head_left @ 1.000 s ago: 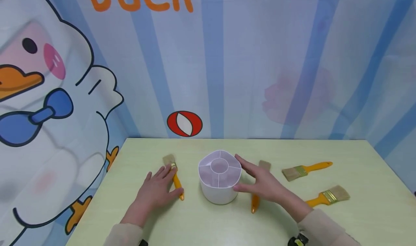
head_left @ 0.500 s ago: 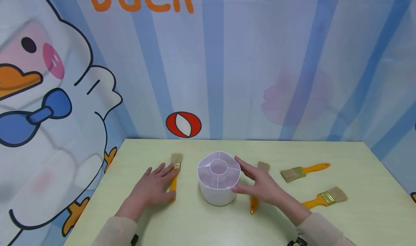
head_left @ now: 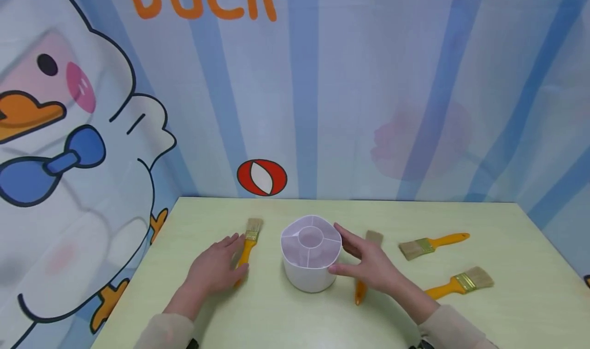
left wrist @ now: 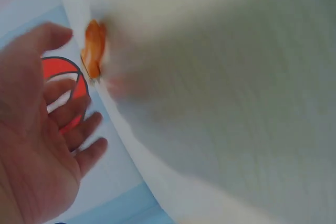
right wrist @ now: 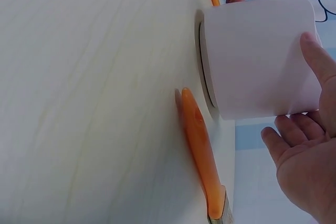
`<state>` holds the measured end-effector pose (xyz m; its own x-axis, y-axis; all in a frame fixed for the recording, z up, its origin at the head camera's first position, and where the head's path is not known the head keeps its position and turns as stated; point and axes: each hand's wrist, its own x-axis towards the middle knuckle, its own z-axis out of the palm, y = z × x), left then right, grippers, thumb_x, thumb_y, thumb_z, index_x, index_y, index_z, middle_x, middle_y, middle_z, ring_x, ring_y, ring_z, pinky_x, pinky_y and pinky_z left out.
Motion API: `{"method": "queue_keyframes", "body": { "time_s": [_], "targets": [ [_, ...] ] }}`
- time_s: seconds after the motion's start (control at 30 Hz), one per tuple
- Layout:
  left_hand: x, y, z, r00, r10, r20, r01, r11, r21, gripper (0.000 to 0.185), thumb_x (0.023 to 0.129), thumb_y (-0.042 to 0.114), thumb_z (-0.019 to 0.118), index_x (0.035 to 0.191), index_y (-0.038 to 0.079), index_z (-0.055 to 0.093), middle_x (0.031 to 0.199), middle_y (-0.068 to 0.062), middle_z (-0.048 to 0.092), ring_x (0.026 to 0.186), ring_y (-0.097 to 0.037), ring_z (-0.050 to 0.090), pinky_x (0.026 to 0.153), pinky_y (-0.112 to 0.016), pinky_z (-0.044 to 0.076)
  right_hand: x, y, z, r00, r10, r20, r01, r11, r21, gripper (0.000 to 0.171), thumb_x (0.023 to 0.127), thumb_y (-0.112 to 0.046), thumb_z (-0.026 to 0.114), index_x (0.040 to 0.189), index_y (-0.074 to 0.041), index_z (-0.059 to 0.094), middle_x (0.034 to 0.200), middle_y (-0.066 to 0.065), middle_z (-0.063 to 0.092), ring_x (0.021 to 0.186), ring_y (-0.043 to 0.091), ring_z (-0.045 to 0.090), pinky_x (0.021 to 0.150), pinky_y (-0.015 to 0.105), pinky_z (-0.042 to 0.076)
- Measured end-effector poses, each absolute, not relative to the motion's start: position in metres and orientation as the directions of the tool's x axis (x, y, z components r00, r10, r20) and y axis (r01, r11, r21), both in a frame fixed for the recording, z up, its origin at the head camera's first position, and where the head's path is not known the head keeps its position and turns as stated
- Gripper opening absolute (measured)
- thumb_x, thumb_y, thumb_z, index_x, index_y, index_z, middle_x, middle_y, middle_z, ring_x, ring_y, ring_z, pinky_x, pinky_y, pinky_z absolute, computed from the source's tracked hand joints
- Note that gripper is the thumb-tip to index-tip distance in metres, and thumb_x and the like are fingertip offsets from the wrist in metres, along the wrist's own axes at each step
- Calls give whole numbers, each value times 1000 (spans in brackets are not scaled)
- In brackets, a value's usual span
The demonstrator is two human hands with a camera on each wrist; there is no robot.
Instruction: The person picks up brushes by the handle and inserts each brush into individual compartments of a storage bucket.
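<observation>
Moved since earlier: left brush has swung round under the left hand; a second ago its bristles leaned toward the left of the frame and its handle tip lay near the white holder's base, now the bristles point up and slightly right and the handle runs down under the fingers. Right hand and holder sit much as before.
Left grip: fingers relaxed and spread, resting on the yellow handle of that brush, lower left of centre in the head view; the left wrist view is blurred and shows only an open palm.
Right grip: right hand open, thumb and fingers straight against the side of the white holder, not curled round it; the right wrist view shows the thumb tip on the wall.
Holder: upright at the middle of the worktop, round, with divided compartments, between the two hands.
Brush under right hand: middle brush lies on the worktop just right of the holder, partly covered by the palm.
Further right: two more brushes, upper brush and lower brush, well apart from the hands.
Behind: duck backdrop fills the upper frame.
</observation>
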<state>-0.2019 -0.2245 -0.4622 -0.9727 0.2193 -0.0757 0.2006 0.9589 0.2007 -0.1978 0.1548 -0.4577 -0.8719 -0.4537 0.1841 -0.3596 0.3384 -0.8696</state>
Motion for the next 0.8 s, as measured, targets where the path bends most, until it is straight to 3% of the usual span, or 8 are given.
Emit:
{"method": "queue_keyframes", "body": {
  "time_s": [0.17, 0.57, 0.8],
  "targets": [
    [-198, -215, -461, -992, 108, -63, 91, 970, 227, 77, 99, 45, 75, 160, 5, 49, 162, -20, 50, 149, -42, 47, 117, -60, 47, -198, 155, -460, -874, -449, 185, -349, 317, -882, 94, 91, -22, 88, 165, 0, 36, 167, 20, 40, 145, 42, 51, 118, 50, 44],
    [-199, -197, -472, -1000, -5, 25, 1, 976, 216, 73, 103, 42, 68, 154, -6, 50, 157, -27, 52, 149, -46, 45, 124, -62, 37, -197, 154, -460, -878, -444, 180, -337, 304, -891, 93, 91, -22, 88, 165, 0, 36, 167, 20, 40, 146, 41, 51, 118, 50, 44],
    [-203, -188, -475, -999, -37, -5, -37, 980, 194, 66, 102, 40, 74, 150, -1, 57, 154, -22, 57, 148, -42, 48, 123, -60, 41, -196, 154, -459, -882, -439, 171, -328, 312, -892, 93, 91, -23, 89, 165, -1, 37, 168, 19, 40, 146, 41, 51, 118, 50, 44]
  ]
}}
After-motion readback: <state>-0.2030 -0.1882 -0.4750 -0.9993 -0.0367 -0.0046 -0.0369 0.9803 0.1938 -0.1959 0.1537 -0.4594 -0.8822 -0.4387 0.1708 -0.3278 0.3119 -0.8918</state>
